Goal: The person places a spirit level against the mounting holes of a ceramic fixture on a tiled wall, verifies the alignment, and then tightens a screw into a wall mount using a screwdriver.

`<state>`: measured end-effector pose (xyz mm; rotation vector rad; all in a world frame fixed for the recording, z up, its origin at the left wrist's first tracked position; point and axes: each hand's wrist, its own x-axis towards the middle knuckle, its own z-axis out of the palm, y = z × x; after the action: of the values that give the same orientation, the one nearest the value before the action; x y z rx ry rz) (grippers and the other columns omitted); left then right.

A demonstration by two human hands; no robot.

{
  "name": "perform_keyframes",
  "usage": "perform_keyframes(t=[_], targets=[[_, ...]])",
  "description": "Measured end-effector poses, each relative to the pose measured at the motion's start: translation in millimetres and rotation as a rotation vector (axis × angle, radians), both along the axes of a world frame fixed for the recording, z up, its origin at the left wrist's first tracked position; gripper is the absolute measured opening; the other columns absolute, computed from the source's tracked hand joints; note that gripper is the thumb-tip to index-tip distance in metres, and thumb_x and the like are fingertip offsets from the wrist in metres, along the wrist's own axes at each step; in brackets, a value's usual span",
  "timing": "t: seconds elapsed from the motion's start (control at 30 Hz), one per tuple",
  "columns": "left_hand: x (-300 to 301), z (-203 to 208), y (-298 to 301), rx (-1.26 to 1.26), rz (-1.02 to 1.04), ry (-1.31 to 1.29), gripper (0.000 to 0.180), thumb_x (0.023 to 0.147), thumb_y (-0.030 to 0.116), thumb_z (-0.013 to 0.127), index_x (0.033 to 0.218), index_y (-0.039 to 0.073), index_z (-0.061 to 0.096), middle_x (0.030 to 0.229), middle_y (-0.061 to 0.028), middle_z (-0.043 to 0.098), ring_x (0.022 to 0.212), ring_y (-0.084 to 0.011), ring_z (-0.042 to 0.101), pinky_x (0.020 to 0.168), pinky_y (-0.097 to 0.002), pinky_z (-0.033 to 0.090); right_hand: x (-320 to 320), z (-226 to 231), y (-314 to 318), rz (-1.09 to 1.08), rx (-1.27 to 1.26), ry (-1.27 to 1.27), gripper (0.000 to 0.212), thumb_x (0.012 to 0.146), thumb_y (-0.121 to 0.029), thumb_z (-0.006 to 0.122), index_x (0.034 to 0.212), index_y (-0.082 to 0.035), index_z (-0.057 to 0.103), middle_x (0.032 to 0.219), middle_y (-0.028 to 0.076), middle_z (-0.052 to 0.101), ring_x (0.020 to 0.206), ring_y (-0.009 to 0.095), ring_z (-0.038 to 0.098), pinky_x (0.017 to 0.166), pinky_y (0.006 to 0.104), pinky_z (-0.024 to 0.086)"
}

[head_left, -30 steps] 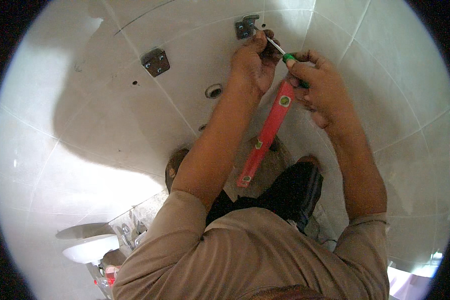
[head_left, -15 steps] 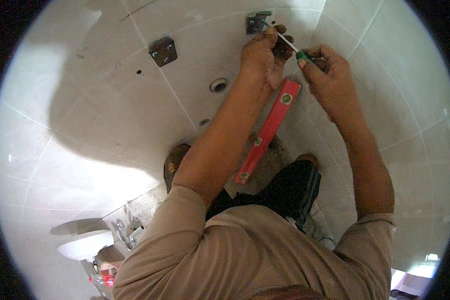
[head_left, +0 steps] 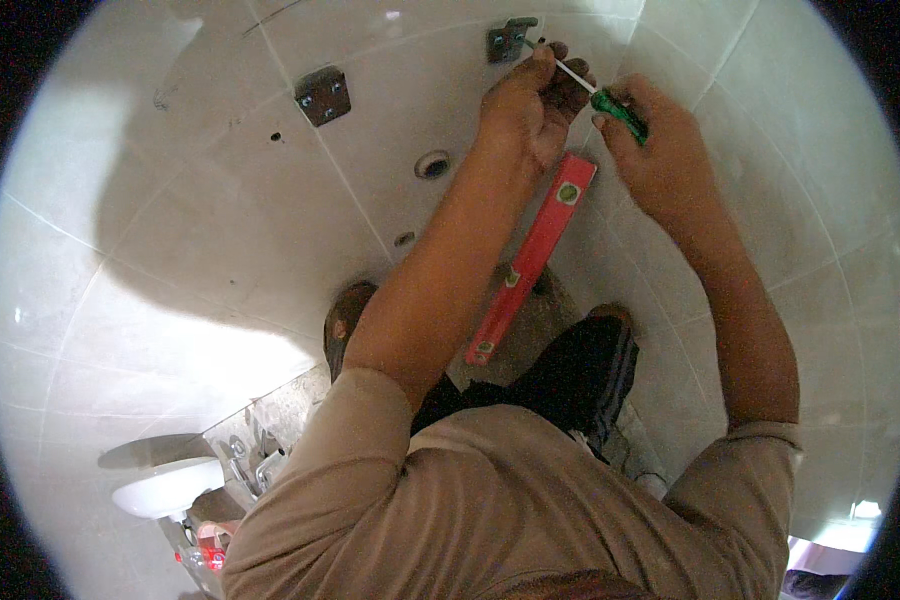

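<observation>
A screwdriver [head_left: 621, 113] with a green handle and a pale shaft slants up and left toward a dark metal bracket [head_left: 504, 42] on the tiled wall. My right hand [head_left: 665, 145] is closed round the handle, with the fingertips near its front end. Close to the bracket, my left hand [head_left: 522, 112] pinches the shaft near its tip, its other fingers loosely curled. The tip meets the bracket's right side, where fingers partly hide the contact. Further left on the wall sits a second dark bracket [head_left: 323, 97] with shiny screw heads.
A red spirit level [head_left: 536, 250] stands slanted between my forearms. The wall has a round pipe opening [head_left: 432, 165], a smaller opening [head_left: 404, 239] and a drilled hole [head_left: 276, 137]. A white basin [head_left: 170, 487] and a red-labelled bottle [head_left: 210, 557] are at lower left.
My right hand has shifted back and turned on the screwdriver, so more of the green handle shows. My left hand stays by the bracket. The whole view has moved slightly.
</observation>
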<state>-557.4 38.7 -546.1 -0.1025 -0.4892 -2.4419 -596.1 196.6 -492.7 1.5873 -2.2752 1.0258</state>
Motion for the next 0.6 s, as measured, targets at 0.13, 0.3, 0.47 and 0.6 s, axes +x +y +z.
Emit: perform_keyframes(t=[0.13,0.3,0.47,0.6], targets=[[-3,-3,-13,-0.02,0.026,0.047,0.018,0.102,0.016,0.054,0.107,0.0,0.059,0.095,-0.013,0.064,0.089,-0.0313,0.066,0.085,-0.0465,0.059,22,1,-7,-0.18,0.04,0.831,0.027,0.093,-0.024,0.067,0.113,-0.007,0.059,0.08,0.005,0.064,0.059,0.013,0.057,0.053,0.0309,0.049],[-2,-5,-13,0.038,-0.013,0.122,0.018,0.102,0.016,0.055,0.107,-0.001,0.059,0.095,-0.0145,0.065,0.088,-0.0309,0.067,0.082,-0.0465,0.06,26,14,-6,-0.047,-0.002,-0.224,0.029,0.095,-0.022,0.064,0.116,-0.004,0.057,0.083,0.007,0.065,0.059,0.017,0.058,0.057,0.037,0.053],[8,5,-4,-0.09,0.017,-0.035,0.018,0.102,0.015,0.054,0.108,-0.002,0.059,0.097,-0.0145,0.066,0.088,-0.0308,0.068,0.082,-0.0454,0.061,12,8,-4,-0.062,0.083,-0.063,0.033,0.096,-0.022,0.063,0.121,-0.002,0.054,0.086,0.008,0.065,0.06,0.018,0.059,0.056,0.0385,0.054],[2,4,-8,-0.091,0.056,-0.04,0.02,0.102,0.016,0.054,0.109,-0.002,0.058,0.097,-0.0155,0.067,0.089,-0.0318,0.068,0.082,-0.0441,0.06,15,0,-5,-0.114,0.062,0.746,0.032,0.095,-0.021,0.063,0.119,-0.002,0.056,0.086,0.009,0.064,0.062,0.019,0.06,0.054,0.0387,0.052]])
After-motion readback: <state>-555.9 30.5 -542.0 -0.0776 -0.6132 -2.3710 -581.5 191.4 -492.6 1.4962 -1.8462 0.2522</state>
